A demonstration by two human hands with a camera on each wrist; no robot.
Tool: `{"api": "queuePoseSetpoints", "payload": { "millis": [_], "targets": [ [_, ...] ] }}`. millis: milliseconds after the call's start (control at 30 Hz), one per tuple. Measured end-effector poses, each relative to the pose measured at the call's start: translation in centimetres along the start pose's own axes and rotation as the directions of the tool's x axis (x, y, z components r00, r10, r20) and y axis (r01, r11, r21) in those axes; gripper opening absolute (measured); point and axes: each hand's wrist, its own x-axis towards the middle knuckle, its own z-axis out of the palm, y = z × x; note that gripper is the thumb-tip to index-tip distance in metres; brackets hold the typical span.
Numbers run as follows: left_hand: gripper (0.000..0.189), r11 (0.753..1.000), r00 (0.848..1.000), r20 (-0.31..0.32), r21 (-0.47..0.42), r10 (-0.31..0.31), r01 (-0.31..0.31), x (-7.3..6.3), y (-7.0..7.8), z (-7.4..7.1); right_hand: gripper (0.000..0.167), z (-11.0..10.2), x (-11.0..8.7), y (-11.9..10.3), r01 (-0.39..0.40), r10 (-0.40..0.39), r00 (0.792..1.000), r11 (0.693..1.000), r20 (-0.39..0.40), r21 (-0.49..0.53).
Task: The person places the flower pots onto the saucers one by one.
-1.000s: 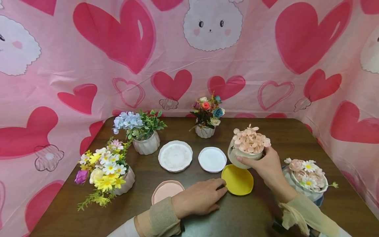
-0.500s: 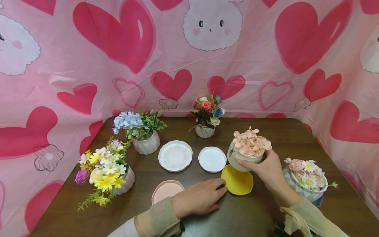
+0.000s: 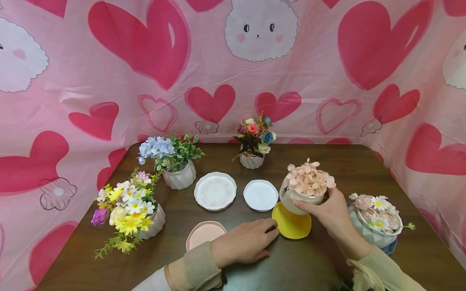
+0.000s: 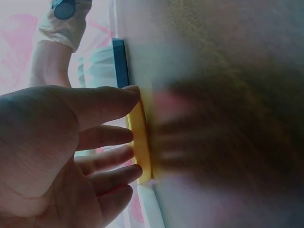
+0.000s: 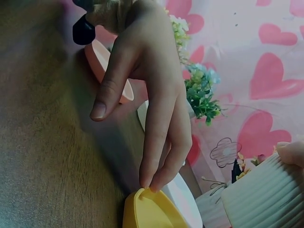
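Our right hand [image 3: 333, 214] holds an unplaced pot [image 3: 290, 199]; our relaxed left hand [image 3: 245, 241] touches the yellow saucer [image 3: 294, 226]. Lower right: one planter [image 3: 370, 233], saucered.

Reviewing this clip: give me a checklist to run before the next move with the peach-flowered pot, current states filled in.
1. Pot gripped: ok; the right hand holds it.
2. Yellow saucer touched at its edge: ok; the left hand has fingertips there.
3. Saucer free to receive something: ok; nothing shows on its visible part.
4. Pot seated on the saucer before release: not ok; the right wrist view shows their visible parts apart.
5. Pot lined up over the saucer: cannot tell; in the head view it overlaps the far rim, but its height is unclear.
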Motion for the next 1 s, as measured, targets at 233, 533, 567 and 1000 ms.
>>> {"api": "queuePoseSetpoints", "payload": {
  "millis": [233,533,567,1000],
  "targets": [
    [0.055,1.000,1.000,-0.016,0.000,0.003,-0.003,0.0,0.0,0.1,0.099,-0.1,-0.4,0.0,0.019,-0.019,1.000,1.000,-0.016,0.007],
    [0.055,1.000,1.000,-0.013,-0.009,0.000,0.000,-0.1,0.0,0.0,0.105,-0.2,-1.0,-0.1,-0.034,0.035,0.999,0.999,0.024,-0.010],
    [0.055,1.000,1.000,-0.013,-0.010,-0.001,0.001,-0.1,0.0,0.0,0.105,-0.2,-1.1,-0.1,-0.040,0.040,0.999,0.999,0.028,-0.010],
    [0.055,1.000,1.000,-0.010,-0.006,-0.005,0.005,0.0,0.1,0.0,0.101,-0.1,-1.8,0.5,-0.016,0.016,0.999,1.000,0.039,-0.002]
  ]
}}
